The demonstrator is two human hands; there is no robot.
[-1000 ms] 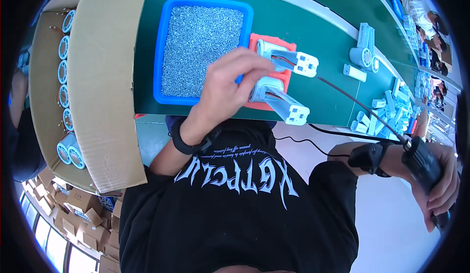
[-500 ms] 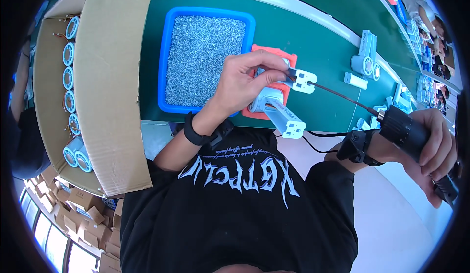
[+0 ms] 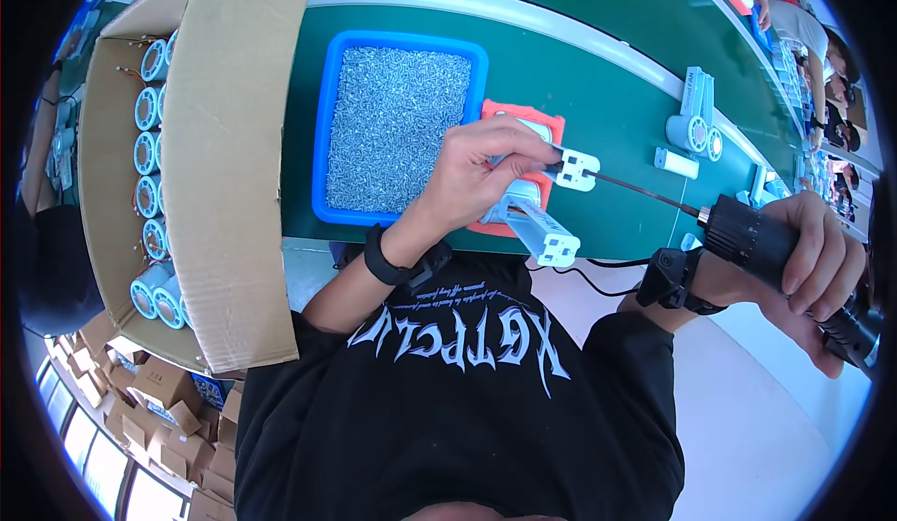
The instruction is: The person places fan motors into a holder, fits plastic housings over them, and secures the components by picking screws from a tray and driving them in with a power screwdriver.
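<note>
Thumb and fingers of my left hand [image 3: 481,171] are closed round the handle of a light-blue handheld fan body, partly hidden behind the hand. Its white slotted end [image 3: 577,170] sticks out past my fingertips. In my right hand [image 3: 822,264] is a black electric screwdriver [image 3: 747,231], held level. The long thin bit [image 3: 649,195] points left and its tip meets the white end; whether a screw sits there is too small to see. Below my left hand a second light-blue fan body [image 3: 534,227] rests on an orange pad [image 3: 551,121], its white end toward me.
A blue tray [image 3: 320,138] of small silver screws stands left of the pad. Further left, a cardboard box [image 3: 234,166] holds several round light-blue parts with wires. Fan bodies [image 3: 690,130] and a small white-blue piece [image 3: 676,163] lie on the green table to the right.
The view has shifted slightly. The white end and my left hand sit a little lower in the picture, and the screwdriver has come slightly left, its bit still at the white end.
</note>
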